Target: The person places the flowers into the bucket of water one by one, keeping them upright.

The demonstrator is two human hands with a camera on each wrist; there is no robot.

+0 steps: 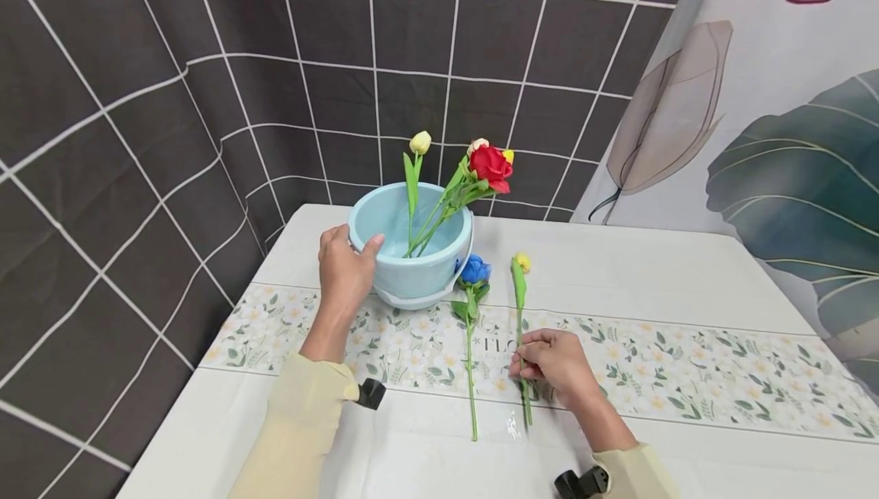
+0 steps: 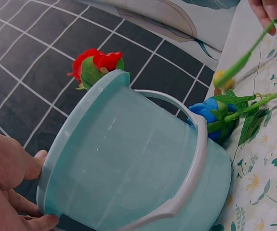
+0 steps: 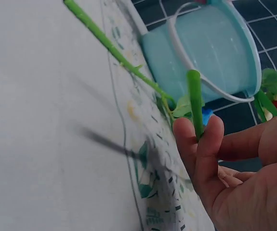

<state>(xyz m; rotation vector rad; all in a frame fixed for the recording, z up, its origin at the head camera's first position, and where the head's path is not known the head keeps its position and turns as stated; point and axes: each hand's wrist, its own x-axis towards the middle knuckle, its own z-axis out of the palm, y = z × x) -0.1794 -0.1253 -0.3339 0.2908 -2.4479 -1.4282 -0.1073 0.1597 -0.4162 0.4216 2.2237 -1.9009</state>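
A light blue bucket (image 1: 415,278) with a pale handle (image 2: 196,159) stands on the table. My left hand (image 1: 346,266) grips its rim at the left, thumb over the edge. Inside lean a red flower (image 1: 491,167), a cream tulip (image 1: 420,143) and other blooms partly hidden behind the red one. My right hand (image 1: 558,362) pinches the green stem of a yellow tulip (image 1: 522,262); the right wrist view shows the stem's cut end (image 3: 194,91) raised off the table. A blue flower (image 1: 474,270) lies to the left of it, its head beside the bucket.
The white table (image 1: 687,278) carries a floral printed band (image 1: 687,377). Behind and to the left hangs a dark tiled backdrop (image 1: 330,94). A curtain with leaf prints (image 1: 776,171) covers the back right.
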